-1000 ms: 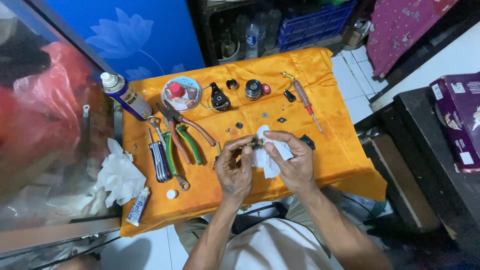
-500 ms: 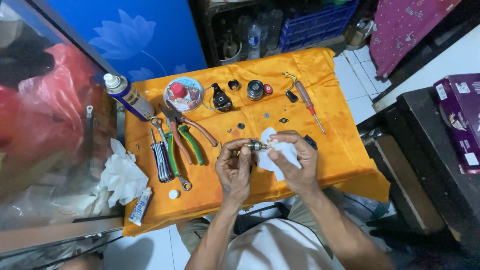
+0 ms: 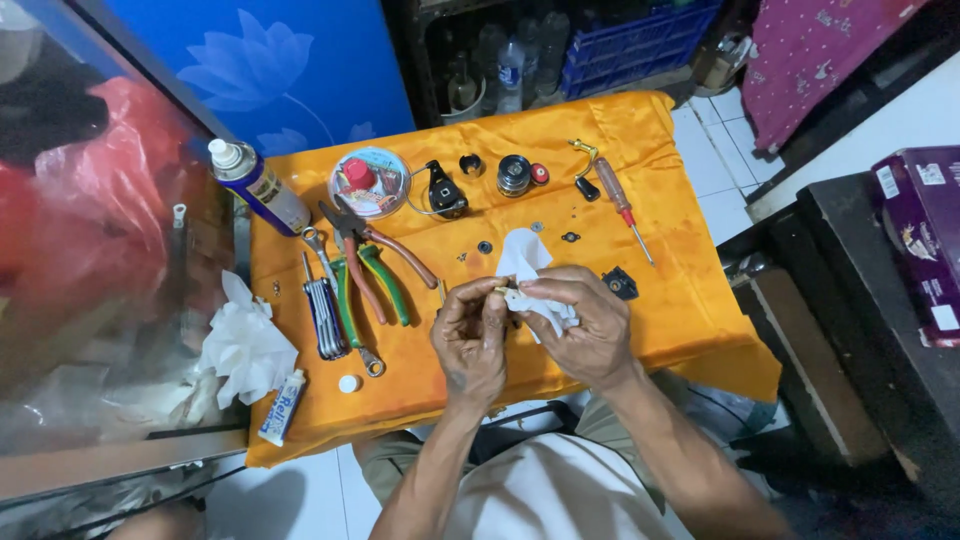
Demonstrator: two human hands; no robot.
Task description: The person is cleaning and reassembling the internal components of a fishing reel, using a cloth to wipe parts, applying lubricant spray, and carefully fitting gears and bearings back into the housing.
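Head view: left hand [image 3: 470, 335] and right hand [image 3: 585, 325] meet above the front of the orange-covered bench [image 3: 690, 300]. Left fingers [image 3: 492, 300] pinch a small metal part [image 3: 503, 289]. Right fingers are closed on a white tissue [image 3: 528, 262] touching that part. Pliers [image 3: 375, 265] lie just left.

Person, head-camera view: two bare forearms, no sleeves in sight, no watch or rings visible; left hand [image 3: 470, 338] and right hand [image 3: 588, 328] ungloved. White shirt [image 3: 545, 495] over the torso. Olive-drab trousers [image 3: 610, 420] at the lap.
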